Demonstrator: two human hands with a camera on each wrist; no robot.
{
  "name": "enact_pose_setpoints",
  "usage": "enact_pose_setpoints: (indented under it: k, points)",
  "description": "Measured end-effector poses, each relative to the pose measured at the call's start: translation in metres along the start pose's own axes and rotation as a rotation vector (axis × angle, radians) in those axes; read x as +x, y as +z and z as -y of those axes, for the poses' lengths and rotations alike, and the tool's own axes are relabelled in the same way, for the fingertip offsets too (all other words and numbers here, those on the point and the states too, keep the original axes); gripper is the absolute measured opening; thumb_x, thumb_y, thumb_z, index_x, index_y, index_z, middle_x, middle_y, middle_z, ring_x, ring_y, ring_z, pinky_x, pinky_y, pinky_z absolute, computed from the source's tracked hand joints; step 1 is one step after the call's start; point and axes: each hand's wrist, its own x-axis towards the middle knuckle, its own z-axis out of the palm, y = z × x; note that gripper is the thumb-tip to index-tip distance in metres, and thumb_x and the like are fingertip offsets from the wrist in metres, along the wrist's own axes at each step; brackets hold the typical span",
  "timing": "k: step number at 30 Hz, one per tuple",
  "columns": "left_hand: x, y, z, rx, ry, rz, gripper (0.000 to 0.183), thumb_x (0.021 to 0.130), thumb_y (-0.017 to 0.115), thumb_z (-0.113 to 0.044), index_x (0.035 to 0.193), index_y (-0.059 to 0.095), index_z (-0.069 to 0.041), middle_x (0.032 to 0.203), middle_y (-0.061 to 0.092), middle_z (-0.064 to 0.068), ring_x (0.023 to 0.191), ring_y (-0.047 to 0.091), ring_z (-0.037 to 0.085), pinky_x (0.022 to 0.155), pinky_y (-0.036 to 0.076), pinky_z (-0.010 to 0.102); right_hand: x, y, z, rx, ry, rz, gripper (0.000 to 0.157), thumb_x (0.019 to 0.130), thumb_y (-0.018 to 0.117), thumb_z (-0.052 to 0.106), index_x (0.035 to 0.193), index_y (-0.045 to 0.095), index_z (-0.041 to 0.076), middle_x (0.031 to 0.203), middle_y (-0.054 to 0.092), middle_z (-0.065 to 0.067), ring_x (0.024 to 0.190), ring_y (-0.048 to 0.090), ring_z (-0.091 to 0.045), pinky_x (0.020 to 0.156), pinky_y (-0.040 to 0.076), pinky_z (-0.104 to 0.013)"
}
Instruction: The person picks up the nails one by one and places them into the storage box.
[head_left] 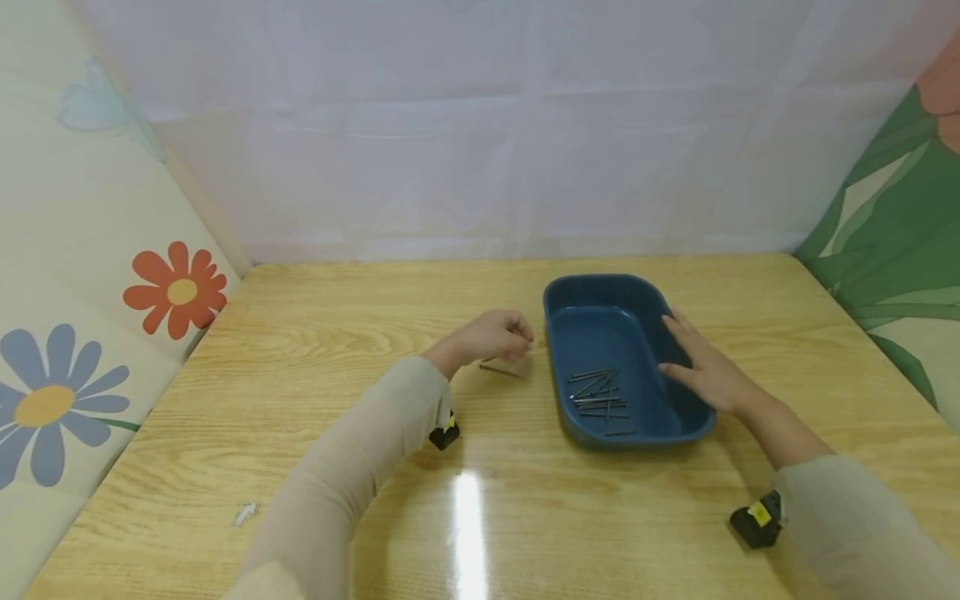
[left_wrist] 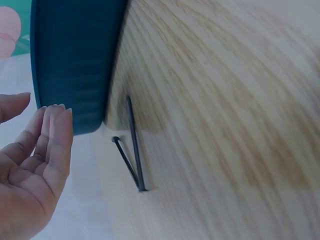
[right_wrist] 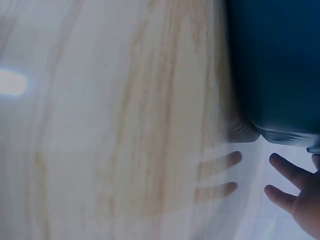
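A blue plastic tub [head_left: 603, 333] stands on the table, with several dark nails [head_left: 600, 405] lying loose in its near part. My left hand [head_left: 495, 335] is over the table just left of the tub. In the left wrist view its fingers are slightly bent, the thumb stands apart and nothing is held. Two nails [left_wrist: 135, 145] lie on the wood close by this hand, their ends meeting; in the head view the hand partly covers them. At the tub's right side, my right hand [head_left: 701, 367] has its fingers spread, with fingertips over the rim.
The wood-grain table [head_left: 360, 333] ends at a pale cloth [head_left: 375, 167] behind. A small white scrap [head_left: 245, 513] lies at the near left. Flower-printed panels [head_left: 176, 292] flank both sides. Black camera mounts [head_left: 757, 521] hang from the wrists.
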Motion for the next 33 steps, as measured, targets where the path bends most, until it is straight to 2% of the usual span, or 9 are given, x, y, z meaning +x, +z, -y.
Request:
enact_pose_setpoints:
  k: [6,10,13,23,33]
  points:
    - [-0.001,-0.006,0.006,0.122,-0.044,-0.027,0.017,0.083,0.052,-0.009,0.097,0.053,-0.001,0.083,0.055,0.008,0.072,0.053,0.017,0.065,0.046,0.027,0.0,-0.001,0.001,0.004,0.001,0.007,0.07,0.089,0.046,0.018,0.137,-0.003,0.001,0.14,-0.017,-0.016,0.123,-0.006,-0.043,0.091,0.005,-0.063]
    - [0.0,-0.008,0.008,0.171,-0.067,-0.051,0.015,0.083,0.053,-0.009,0.095,0.054,-0.001,0.078,0.054,0.008,0.067,0.049,0.017,0.061,0.044,0.028,0.001,-0.002,0.002,0.0,0.002,0.007,0.07,0.089,0.046,0.018,0.137,-0.003,0.002,0.14,-0.017,-0.015,0.123,-0.005,-0.043,0.09,0.005,-0.063]
    - [0.001,-0.008,0.01,0.224,-0.081,-0.065,0.014,0.082,0.054,-0.01,0.094,0.054,-0.002,0.08,0.054,0.007,0.068,0.049,0.017,0.06,0.043,0.027,0.0,-0.002,0.002,-0.003,0.003,0.004,0.07,0.089,0.046,0.018,0.137,-0.002,0.002,0.14,-0.016,-0.015,0.123,-0.005,-0.044,0.09,0.006,-0.063]
    - [0.008,-0.009,0.017,0.505,-0.098,-0.102,0.011,0.081,0.055,-0.012,0.089,0.056,-0.004,0.084,0.055,0.004,0.076,0.05,0.016,0.064,0.043,0.026,-0.003,0.0,0.001,0.003,0.009,0.005,0.07,0.089,0.046,0.018,0.137,-0.003,0.002,0.14,-0.016,-0.015,0.123,-0.005,-0.043,0.091,0.005,-0.063]
    - [0.012,-0.002,0.015,0.67,-0.161,-0.095,0.013,0.076,0.058,-0.012,0.088,0.058,-0.007,0.085,0.056,0.002,0.073,0.051,0.014,0.063,0.043,0.026,-0.003,-0.001,0.003,0.018,-0.003,-0.002,0.07,0.089,0.046,0.018,0.137,-0.002,0.002,0.14,-0.016,-0.015,0.123,-0.006,-0.043,0.09,0.004,-0.063]
